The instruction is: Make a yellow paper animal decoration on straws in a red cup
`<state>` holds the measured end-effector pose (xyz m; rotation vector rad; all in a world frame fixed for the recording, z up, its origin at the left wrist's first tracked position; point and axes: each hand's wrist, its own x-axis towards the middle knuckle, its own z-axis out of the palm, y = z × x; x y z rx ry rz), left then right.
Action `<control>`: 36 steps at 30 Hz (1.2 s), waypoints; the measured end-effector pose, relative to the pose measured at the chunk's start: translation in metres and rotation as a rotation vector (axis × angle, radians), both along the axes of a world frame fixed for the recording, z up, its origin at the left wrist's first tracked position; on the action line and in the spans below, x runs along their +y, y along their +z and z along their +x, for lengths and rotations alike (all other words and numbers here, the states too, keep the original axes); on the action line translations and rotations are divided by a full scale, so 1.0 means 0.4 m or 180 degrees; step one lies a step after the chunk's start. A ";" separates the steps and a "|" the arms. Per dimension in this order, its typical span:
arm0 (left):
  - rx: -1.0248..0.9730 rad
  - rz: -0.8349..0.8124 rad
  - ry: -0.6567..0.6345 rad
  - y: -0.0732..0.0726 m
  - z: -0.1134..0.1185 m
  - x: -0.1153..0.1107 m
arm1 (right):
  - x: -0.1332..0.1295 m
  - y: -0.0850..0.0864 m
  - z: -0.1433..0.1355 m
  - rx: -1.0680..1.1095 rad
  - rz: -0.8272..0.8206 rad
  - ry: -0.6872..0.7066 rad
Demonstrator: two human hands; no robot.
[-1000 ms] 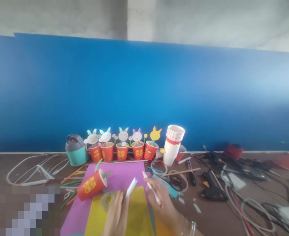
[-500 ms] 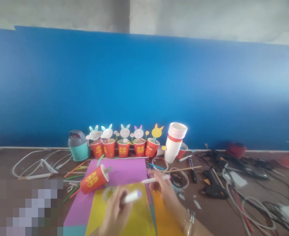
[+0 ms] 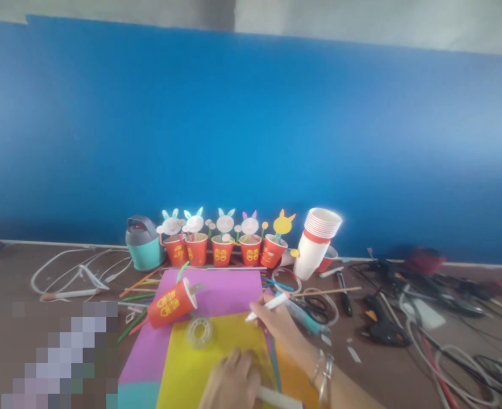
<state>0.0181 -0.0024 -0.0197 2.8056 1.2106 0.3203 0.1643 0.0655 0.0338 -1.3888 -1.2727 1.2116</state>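
My left hand (image 3: 232,379) is low over the yellow paper (image 3: 191,369), palm down with curled fingers and slightly blurred. A white marker (image 3: 280,398) with a purple end sticks out to the right from under it, in its grip. My right hand (image 3: 273,316) is closed around another white marker (image 3: 270,305), its tip pointing left above the top right corner of the yellow sheet. A roll of clear tape (image 3: 199,332) lies on that sheet. Left of it, a red paper cup (image 3: 171,304) with green and red strips lies tilted on purple paper (image 3: 229,292).
Several red cups (image 3: 222,250) with animal-face cutouts line the back, beside a teal container (image 3: 145,250) and stacked white cups (image 3: 312,244). At right are scissors (image 3: 314,309), a black marker (image 3: 344,294), a glue gun (image 3: 385,326) and tangled cables (image 3: 442,363).
My left hand has moved down and right with its marker, and turned palm down. My right hand has tilted its marker more steeply. The view has shifted slightly.
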 end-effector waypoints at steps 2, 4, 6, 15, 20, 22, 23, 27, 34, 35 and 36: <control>-0.0214 0.0263 0.0018 -0.034 0.002 0.013 | 0.005 -0.001 -0.010 -0.0151 0.0123 -0.0018; -0.0466 0.0600 0.0065 -0.075 0.008 0.021 | 0.006 -0.004 -0.015 -0.0240 0.0199 -0.0059; -0.0538 0.0626 0.0135 -0.106 0.014 0.024 | 0.006 -0.013 -0.016 -0.0363 0.0218 -0.0051; -0.0363 0.0254 -0.0065 -0.026 -0.008 0.021 | 0.008 -0.039 -0.013 -0.0735 0.0260 0.0070; -0.0342 0.0018 -0.0060 0.004 -0.009 0.018 | 0.005 -0.024 -0.016 -0.0814 0.0206 0.0086; -0.0340 -0.0033 -0.0045 0.009 -0.009 0.017 | 0.003 -0.018 -0.017 -0.0888 0.0199 0.0100; -0.0334 -0.0059 -0.0051 0.012 -0.010 0.017 | 0.001 -0.016 -0.017 -0.0915 0.0211 0.0106; -0.0288 -0.0199 -0.0086 0.021 -0.010 0.017 | -0.001 -0.016 -0.017 -0.0972 0.0256 0.0100; -0.0313 -0.0160 -0.0056 0.014 -0.006 0.017 | 0.000 -0.014 -0.015 -0.1028 0.0286 0.0169; -0.0321 -0.0148 -0.0060 0.014 -0.007 0.017 | 0.000 -0.013 -0.015 -0.1029 0.0286 0.0181; -0.0332 -0.0141 -0.0063 0.014 -0.007 0.017 | -0.001 -0.012 -0.015 -0.1027 0.0292 0.0189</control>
